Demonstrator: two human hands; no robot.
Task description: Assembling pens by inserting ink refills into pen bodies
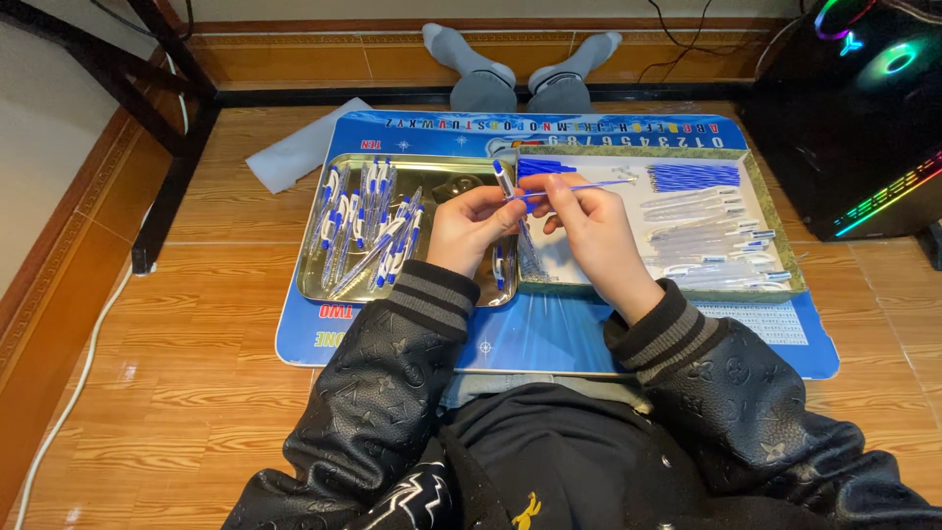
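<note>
Dead centre of the frame: left hand (469, 228) is pinched shut on a pen barrel (504, 180), held upright-ish, while the right hand (589, 228) has its fingertips closed on a thin blue refill (581, 186) lying sideways, its near end by the barrel. Both look feather-light. The refill probably bends easily, so grip near its end; the barrel's stiff, slick plastic. Left of them, a metal tray (324, 285) of finished pens (365, 231); right, a tray of parts (706, 221).

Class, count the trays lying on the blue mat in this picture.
2: a shiny metal tray of assembled pens on the left, and a tray of pen parts on the right. None seems hidden.
</note>
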